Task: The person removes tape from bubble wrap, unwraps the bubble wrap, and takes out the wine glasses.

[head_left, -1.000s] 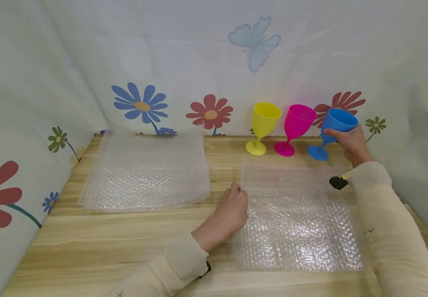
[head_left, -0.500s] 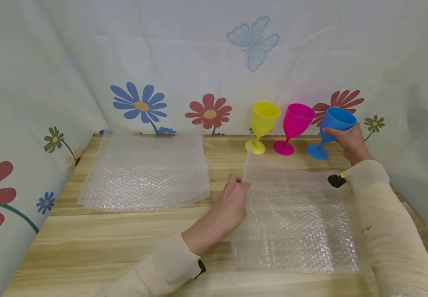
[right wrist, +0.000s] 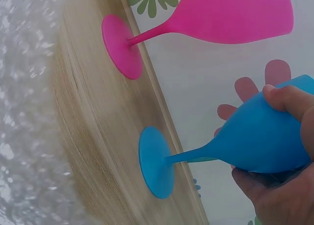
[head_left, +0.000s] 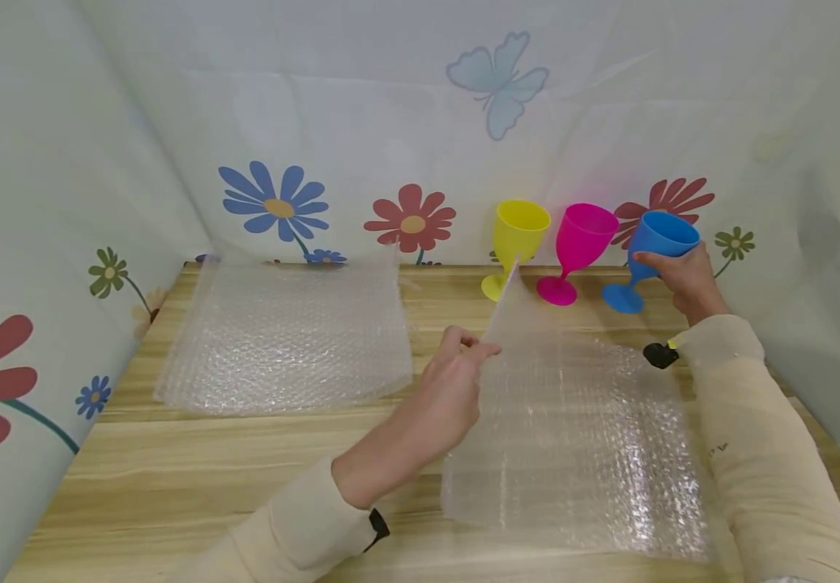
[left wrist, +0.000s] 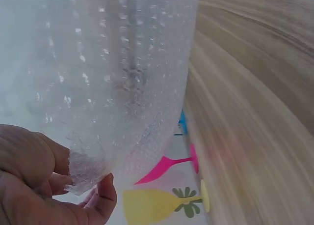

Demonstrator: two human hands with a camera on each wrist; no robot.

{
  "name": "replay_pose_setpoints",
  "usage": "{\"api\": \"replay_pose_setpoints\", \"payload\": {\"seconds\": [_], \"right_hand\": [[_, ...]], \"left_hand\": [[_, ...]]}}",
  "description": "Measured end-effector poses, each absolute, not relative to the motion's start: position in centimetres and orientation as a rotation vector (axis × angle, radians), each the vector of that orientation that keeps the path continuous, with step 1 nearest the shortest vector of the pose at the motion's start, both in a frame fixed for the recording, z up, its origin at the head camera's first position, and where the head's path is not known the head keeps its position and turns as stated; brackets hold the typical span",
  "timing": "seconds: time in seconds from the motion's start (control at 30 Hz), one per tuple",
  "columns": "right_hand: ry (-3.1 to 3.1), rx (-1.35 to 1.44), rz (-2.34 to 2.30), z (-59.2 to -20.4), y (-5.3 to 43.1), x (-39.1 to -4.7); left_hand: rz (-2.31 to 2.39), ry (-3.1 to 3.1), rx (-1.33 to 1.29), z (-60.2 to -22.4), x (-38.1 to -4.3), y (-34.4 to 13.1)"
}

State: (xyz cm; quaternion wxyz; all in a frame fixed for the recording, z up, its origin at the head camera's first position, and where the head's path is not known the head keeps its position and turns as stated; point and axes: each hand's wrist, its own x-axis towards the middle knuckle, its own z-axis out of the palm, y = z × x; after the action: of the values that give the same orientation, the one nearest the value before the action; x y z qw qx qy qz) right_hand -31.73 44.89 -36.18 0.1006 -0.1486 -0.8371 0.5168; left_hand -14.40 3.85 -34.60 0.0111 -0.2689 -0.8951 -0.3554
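My left hand pinches the left edge of a clear bubble wrap sheet and holds that edge up off the table. In the left wrist view, thumb and fingers grip a crumpled corner of the bubble wrap. At the back right, my right hand grips the bowl of a blue goblet. The right wrist view shows fingers around the blue goblet's bowl, its foot at the tabletop. Left of it stand a magenta goblet and a yellow goblet, whose stem the raised sheet partly covers.
A second bubble wrap sheet lies flat on the wooden table at the left. Flower-printed white cloth walls in the table at the back and both sides. The goblets stand near the back edge.
My left hand has lifted the left edge of the near bubble wrap sheet, and its far corner now rises in front of the yellow goblet. My right hand stays on the blue goblet.
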Motion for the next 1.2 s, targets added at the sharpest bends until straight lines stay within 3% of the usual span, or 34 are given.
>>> {"api": "replay_pose_setpoints", "payload": {"seconds": [0.47,0.8,1.2], "right_hand": [[-2.48,-0.461,1.541,-36.2,45.2,-31.6],[-2.486,-0.44,1.528,-36.2,44.9,-31.7],[-2.48,-0.434,1.538,-36.3,44.8,-31.6]], "left_hand": [[-1.12,-2.781,-0.853,-30.9,-13.7,1.6],[-1.153,-2.745,-0.728,-29.1,-13.9,-1.8],[-1.053,-2.557,-0.758,-27.4,-13.7,-6.6]]}}
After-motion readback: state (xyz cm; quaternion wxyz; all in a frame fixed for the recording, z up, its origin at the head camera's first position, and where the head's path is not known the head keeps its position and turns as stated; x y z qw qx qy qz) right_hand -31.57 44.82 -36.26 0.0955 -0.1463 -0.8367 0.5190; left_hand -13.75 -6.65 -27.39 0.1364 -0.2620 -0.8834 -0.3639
